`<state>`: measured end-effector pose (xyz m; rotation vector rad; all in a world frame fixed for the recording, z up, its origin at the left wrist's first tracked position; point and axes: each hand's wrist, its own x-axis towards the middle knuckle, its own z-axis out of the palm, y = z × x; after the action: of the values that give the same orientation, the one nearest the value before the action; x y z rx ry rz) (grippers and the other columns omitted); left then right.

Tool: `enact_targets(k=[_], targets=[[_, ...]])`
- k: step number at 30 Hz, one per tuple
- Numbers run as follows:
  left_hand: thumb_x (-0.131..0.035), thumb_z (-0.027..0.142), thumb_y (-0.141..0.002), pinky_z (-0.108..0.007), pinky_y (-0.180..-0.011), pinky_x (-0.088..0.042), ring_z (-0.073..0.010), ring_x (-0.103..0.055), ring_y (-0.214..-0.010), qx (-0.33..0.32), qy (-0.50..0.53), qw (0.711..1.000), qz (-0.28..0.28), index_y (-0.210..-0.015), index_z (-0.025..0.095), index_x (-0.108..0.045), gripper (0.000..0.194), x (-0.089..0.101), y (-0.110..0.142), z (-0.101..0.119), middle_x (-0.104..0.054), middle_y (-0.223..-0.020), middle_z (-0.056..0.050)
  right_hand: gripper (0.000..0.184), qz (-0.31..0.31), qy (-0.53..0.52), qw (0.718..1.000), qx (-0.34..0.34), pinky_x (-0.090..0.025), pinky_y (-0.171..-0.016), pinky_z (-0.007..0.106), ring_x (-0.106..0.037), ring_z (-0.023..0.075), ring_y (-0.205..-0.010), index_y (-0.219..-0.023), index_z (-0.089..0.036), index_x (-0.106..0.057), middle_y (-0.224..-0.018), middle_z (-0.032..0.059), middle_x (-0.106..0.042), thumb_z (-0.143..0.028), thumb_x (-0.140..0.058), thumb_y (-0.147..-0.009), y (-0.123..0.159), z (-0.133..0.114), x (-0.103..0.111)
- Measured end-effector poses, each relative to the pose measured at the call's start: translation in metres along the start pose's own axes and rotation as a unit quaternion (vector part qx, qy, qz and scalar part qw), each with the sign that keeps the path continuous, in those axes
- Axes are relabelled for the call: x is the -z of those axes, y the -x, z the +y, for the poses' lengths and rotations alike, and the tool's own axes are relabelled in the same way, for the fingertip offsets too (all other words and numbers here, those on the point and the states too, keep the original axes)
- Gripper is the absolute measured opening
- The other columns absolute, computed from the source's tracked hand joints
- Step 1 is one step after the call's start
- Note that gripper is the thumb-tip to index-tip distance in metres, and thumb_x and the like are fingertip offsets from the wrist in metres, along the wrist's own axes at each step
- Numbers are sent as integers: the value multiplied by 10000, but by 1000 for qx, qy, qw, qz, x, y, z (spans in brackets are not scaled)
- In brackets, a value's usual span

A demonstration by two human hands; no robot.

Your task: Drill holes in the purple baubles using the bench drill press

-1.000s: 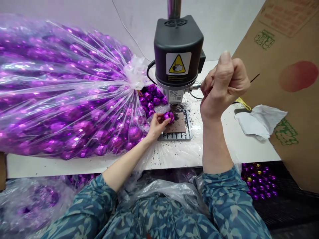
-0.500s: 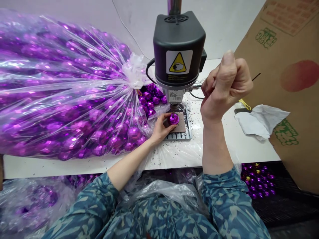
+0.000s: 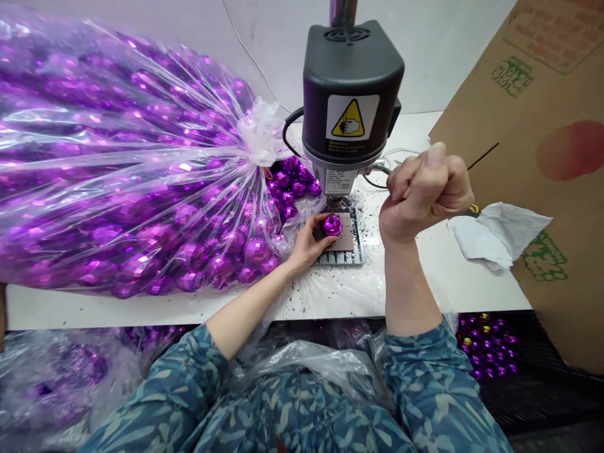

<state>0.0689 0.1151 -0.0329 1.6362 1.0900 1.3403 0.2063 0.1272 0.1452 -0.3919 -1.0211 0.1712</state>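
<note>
My left hand pinches a shiny purple bauble between thumb and fingers. The bauble rests on a small board on the slotted metal base, right under the chuck of a black drill press. On the press's right side my right hand is closed in a fist around its feed lever, mostly hidden by the fingers. A thin dark rod sticks out beyond that fist.
A big clear bag of purple baubles fills the left of the table. Loose baubles lie behind my left hand. Crumpled white paper and a cardboard box stand at right. Below are a dark crate of small purple baubles and plastic bags.
My right fist has come down with the lever, and more of the thin rod shows. My left hand still holds the bauble in the same spot. The view has shifted slightly.
</note>
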Motion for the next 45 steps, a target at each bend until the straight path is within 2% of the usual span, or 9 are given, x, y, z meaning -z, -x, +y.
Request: enact_targets(k=[7,17,26,30,34,36,38,41,45], targets=[[-836,422,-829,-451,-1103,-516,-279,-670,-1248,8,-1,1000,-1,-1284,203,-568,572,0,0,0,-686,-1313,-135,561,2,-34,998,51,-172,-408,203,-242,-7,-370,-581,-184,-198,-472,-63,-140,-353,-589,-946,7,15,5],[-840,458,-820,-435,-1067,-532,-271,-683,-1210,2,0,1000,6,-1269,203,-578,579,0,0,1,-700,-1278,-130,586,26,-84,995,52,-176,-403,187,-252,-6,-367,-538,-162,-220,-428,-78,-191,-319,-665,-887,16,21,11],[-818,435,-847,-433,-1066,-541,-271,-686,-1216,-14,-9,1000,3,-1285,208,-566,554,-1,1,1,-693,-1293,-134,626,19,-46,994,93,-185,-360,198,-218,11,-334,-569,-170,-141,-379,-83,-184,-357,-649,-883,25,30,20],[-821,402,-848,-433,-1052,-550,-267,-689,-1204,-19,-28,999,8,-1273,211,-564,532,-2,-1,-1,-696,-1279,-124,607,18,-23,997,75,-161,-365,218,-233,16,-332,-562,-177,-180,-398,-78,-197,-357,-637,-918,8,20,9],[-827,340,-836,-429,-1006,-564,-257,-693,-1160,-11,-84,995,43,-1234,213,-561,495,1,8,11,-697,-1247,-109,633,-21,81,996,-28,-210,-402,275,-271,38,-363,-585,-223,-214,-439,-70,-269,-630,-592,-887,-23,7,-10],[-815,328,-836,-402,-916,-577,-237,-701,-1058,-28,-121,991,44,-1203,207,-560,463,5,22,28,-702,-1165,-89,656,-26,100,994,-28,-232,-429,300,-252,51,-376,-601,-240,-190,-447,-66,-258,-760,-524,-820,-32,5,-17],[-783,340,-851,-364,-837,-567,-216,-686,-977,-74,-133,988,-17,-1177,203,-561,418,10,44,49,-696,-1095,-71,651,-28,98,995,-25,-245,-449,312,-229,61,-384,-619,-252,-183,-454,-69,-229,-809,-486,-769,-34,5,-20],[-752,405,-872,-343,-818,-540,-212,-654,-940,-139,-138,955,-223,-1157,200,-584,389,18,90,78,-690,-1042,-70,628,-22,74,996,-34,-240,-460,312,-203,58,-385,-622,-264,-209,-458,-80,-211,-800,-504,-762,-31,6,-20],[-719,479,-913,-384,-833,-514,-253,-617,-950,-182,-285,826,-452,-1156,191,-634,386,18,141,89,-688,-1056,-110,640,-13,54,997,-46,-212,-462,299,-219,47,-391,-612,-247,-216,-457,-75,-241,-773,-534,-795,-29,7,-18]])
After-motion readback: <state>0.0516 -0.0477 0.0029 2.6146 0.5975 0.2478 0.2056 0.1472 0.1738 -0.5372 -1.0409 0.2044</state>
